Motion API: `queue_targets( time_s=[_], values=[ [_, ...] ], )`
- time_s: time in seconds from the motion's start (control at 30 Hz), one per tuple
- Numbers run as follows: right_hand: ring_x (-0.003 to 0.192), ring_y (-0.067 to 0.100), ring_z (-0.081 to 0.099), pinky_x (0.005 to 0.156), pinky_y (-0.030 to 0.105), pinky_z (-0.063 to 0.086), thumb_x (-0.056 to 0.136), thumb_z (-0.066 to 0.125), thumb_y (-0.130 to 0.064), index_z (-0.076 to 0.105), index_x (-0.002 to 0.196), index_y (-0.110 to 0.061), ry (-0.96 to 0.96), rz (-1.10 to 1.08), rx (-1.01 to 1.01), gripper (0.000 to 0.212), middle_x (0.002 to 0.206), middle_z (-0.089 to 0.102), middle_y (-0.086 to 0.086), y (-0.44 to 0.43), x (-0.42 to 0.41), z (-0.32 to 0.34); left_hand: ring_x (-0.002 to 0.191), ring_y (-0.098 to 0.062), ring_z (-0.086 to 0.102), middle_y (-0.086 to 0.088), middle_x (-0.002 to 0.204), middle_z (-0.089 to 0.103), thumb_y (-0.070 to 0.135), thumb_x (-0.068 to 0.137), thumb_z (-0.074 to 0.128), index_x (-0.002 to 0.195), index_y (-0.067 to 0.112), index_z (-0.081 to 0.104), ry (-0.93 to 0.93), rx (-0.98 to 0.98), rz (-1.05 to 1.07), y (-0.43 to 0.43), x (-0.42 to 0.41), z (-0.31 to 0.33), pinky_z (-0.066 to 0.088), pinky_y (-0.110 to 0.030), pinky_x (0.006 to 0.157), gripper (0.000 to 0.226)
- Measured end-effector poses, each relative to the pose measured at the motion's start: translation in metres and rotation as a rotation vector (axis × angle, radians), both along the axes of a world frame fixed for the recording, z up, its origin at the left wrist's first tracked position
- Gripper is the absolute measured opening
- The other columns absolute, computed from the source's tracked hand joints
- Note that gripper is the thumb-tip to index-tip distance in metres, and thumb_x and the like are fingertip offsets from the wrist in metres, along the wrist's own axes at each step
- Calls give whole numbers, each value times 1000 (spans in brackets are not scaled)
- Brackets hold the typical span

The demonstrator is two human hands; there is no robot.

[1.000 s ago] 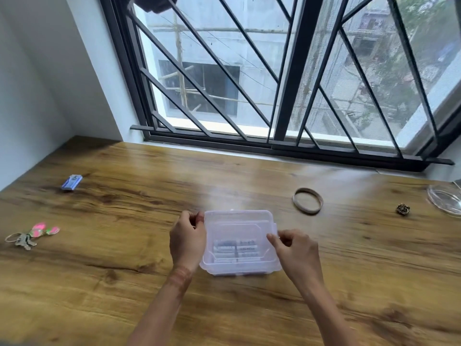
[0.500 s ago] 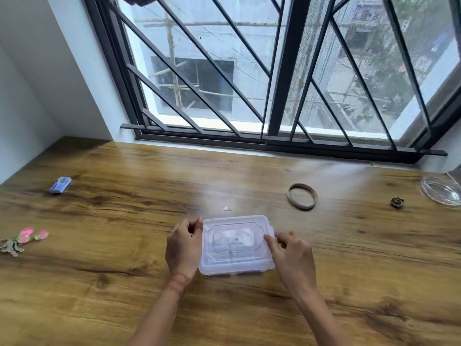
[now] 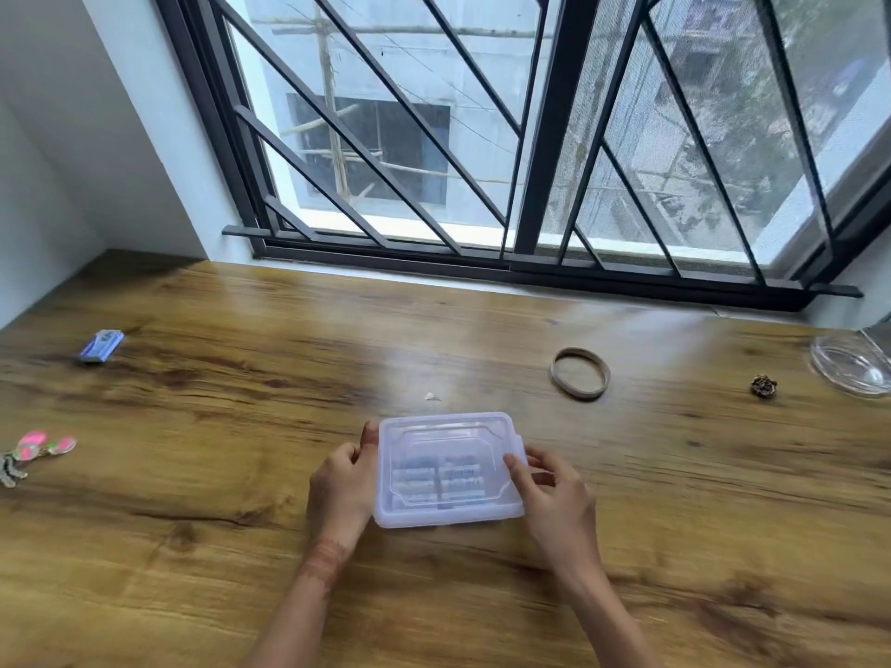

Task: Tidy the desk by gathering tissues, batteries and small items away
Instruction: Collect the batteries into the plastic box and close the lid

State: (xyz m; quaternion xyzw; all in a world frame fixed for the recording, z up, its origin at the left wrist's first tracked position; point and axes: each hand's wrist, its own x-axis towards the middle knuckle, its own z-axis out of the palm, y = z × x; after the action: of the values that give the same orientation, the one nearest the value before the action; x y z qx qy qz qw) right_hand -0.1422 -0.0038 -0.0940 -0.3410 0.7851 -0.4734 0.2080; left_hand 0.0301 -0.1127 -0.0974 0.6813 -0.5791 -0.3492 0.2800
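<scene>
- I see a clear plastic box (image 3: 448, 470) in the lower centre of the frame, sitting on the wooden worktop (image 3: 193, 571) with its lid on.
- Through the cloudy lid I make out rows of batteries (image 3: 436, 479) lying side by side. The labels are too blurred to read.
- The left grip (image 3: 340, 489), a bare hand, is curled round the box's left side. One fingertip shows at the upper left corner of the lid.
- The right grip (image 3: 554, 499), also a bare hand, pinches the box's right edge. The thumb lies on the lid and the fingers are curled beside the wall.
- A tiny pale scrap (image 3: 432, 396) lies on the worktop just above the box, apart from it.
- A tan rubber band (image 3: 581, 373) lies flat up and to the right of the box, well clear of both grips.
- Further right sits a small brown knobbly thing (image 3: 764, 385). I cannot tell what it is.
- A glass dish (image 3: 848, 368) sits at the right edge of the frame, partly cut off.
- At the left of the frame lies a small blue object (image 3: 101, 347), near the wall.
- Below it, at the left edge, is a bunch of keys (image 3: 29, 455) with pink and green tags.
- A barred window (image 3: 482, 137) fills the upper part of the frame behind the worktop.
</scene>
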Motion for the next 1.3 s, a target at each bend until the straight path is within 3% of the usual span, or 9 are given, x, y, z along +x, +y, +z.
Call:
queue_targets(
  time_s=[0.07,0.13,0.27,0.5,0.73,0.87,1.03,1.2,1.3],
  values=[
    [85,2,62,75,22,51,80,65,-42,65,101,-19,-112,-10,27,31,96,69,-4,1,0,-1,58,-21,49,-3,58,56,60,88,39,56,12,47,80,55,-28,1,5,0,33,-28,53,58],
    [89,6,64,84,33,53,75,66,-51,63,108,-15,-179,-39,49,49,95,70,-3,1,-1,-3,59,-18,50,-2,61,58,56,86,47,59,12,51,199,111,-76,5,11,-1,35,-28,56,53],
    [83,6,66,83,37,54,69,69,-53,62,108,-14,-290,-85,18,56,86,71,-4,0,1,-4,67,-17,63,-1,71,69,40,79,67,72,14,65,397,204,-168,12,17,-1,46,-27,58,28],
    [79,12,63,81,32,54,63,82,-27,65,108,-9,-403,-179,-133,51,87,69,1,-1,1,-2,83,-19,68,-1,89,72,31,68,80,99,14,67,339,74,-67,20,17,4,55,-35,75,37],
    [96,6,64,92,37,51,78,73,-23,63,116,-15,-286,-120,-152,40,106,69,-3,-2,12,-4,113,-22,58,-6,124,62,30,88,60,131,8,52,218,-55,-112,34,4,7,47,-40,98,49],
    [99,2,62,91,33,51,84,65,-24,58,124,-17,-96,-59,-121,41,115,66,-4,-1,14,0,98,-22,62,-8,109,68,25,91,55,124,10,58,142,-99,-145,36,1,10,44,-23,79,36],
    [69,4,62,66,33,52,90,59,-19,59,121,-14,251,21,-73,32,91,74,2,-1,13,8,102,-8,52,6,117,57,17,92,53,129,6,53,122,-154,-161,37,1,13,32,-9,75,39],
    [78,10,66,73,37,53,90,59,-22,58,123,-16,241,1,-58,33,93,73,4,2,16,13,108,-16,58,-6,123,62,28,92,53,135,8,48,120,-118,-177,39,4,14,44,-23,90,47],
    [78,3,61,75,30,53,91,57,-25,57,124,-16,183,-1,-35,34,98,72,1,1,19,17,100,-18,60,-4,118,64,28,91,55,131,9,51,120,-112,-192,38,6,17,47,-26,86,45]
  ],
)
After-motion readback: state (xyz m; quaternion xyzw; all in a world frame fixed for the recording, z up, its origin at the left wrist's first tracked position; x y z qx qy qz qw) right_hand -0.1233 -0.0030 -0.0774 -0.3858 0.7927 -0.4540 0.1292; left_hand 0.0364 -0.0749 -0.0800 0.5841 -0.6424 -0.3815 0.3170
